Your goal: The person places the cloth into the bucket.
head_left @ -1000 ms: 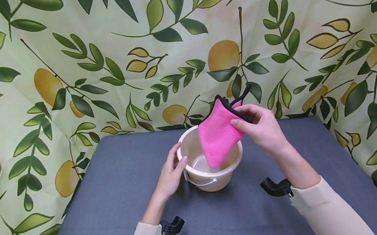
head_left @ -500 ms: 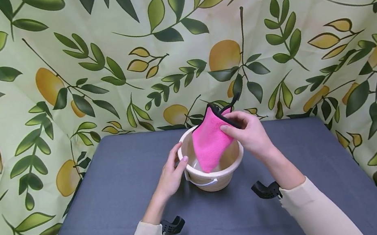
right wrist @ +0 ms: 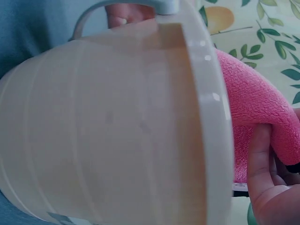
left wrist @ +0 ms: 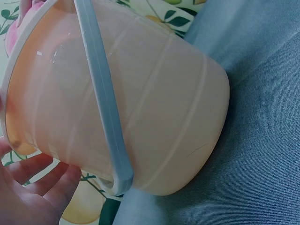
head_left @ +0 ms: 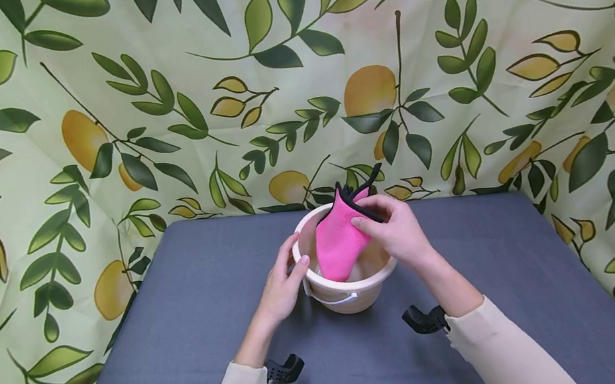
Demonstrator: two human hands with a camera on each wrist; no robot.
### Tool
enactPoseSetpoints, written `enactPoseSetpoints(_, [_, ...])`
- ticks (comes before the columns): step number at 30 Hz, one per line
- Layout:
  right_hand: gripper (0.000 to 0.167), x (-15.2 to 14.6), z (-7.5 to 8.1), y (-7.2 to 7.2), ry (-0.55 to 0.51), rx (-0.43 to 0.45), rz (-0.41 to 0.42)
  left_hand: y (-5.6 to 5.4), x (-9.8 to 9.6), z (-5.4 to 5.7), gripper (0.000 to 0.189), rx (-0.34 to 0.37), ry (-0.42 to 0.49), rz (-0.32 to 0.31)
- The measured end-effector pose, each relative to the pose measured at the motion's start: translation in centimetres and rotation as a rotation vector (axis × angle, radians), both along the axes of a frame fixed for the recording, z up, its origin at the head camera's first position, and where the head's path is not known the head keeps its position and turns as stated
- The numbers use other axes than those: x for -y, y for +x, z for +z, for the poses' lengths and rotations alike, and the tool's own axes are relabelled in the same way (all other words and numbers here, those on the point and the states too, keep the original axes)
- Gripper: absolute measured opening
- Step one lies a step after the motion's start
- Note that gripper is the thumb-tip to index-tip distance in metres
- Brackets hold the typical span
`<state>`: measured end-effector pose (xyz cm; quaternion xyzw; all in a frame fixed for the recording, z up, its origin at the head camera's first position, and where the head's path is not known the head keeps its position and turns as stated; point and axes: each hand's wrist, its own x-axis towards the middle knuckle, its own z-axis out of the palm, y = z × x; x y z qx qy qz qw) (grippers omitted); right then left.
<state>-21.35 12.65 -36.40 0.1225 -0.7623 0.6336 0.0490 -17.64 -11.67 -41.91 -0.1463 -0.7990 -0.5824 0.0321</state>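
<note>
A cream plastic bucket [head_left: 352, 303] stands upright on the grey-blue tabletop. My left hand [head_left: 278, 292] holds its left side, thumb over the rim and fingers along the outer wall, which the left wrist view shows from below the rim. Between thumb and fingers my right hand [head_left: 402, 236] pinches a pink cloth [head_left: 337, 245] with black edging. The cloth's lower part hangs inside the bucket, while its upper corner and a black loop stick up above the rim. In the right wrist view, the pink cloth [right wrist: 253, 89] bulges past the bucket's rim [right wrist: 213, 108] beside my thumb.
The bucket's pale handle [left wrist: 105, 108] is folded down against its outside. Grey-blue cloth covers the table [head_left: 217, 267]. Behind it hangs a backdrop [head_left: 291, 87] printed with leaves and fruit. Black wrist mounts [head_left: 424, 320] stick out from both wrists.
My right hand has moved left and slightly down toward the bucket, carrying the pink cloth deeper over its opening. The left hand stays on the rim.
</note>
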Motion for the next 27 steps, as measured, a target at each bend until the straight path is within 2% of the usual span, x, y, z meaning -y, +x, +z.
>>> enactPoseSetpoints(5, [0.034,0.3,-0.6,0.0,0.057,0.016,-0.018,0.3,-0.1,0.5,0.055,0.008,0.015,0.006])
enactPoseSetpoints(11, [0.034,0.3,-0.9,0.1,0.117,0.033,-0.023,0.1,-0.1,0.1,0.056,0.014,0.015,0.001])
enactPoseSetpoints(23, [0.024,0.2,-1.7,0.6,0.338,-0.056,-0.029,0.1,-0.2,0.4,0.056,0.008,-0.004,-0.002])
enactPoseSetpoints(27, [0.022,-0.1,-1.6,0.8,0.361,-0.056,-0.050,-1.0,0.0,-1.3,0.057,0.009,-0.015,0.012])
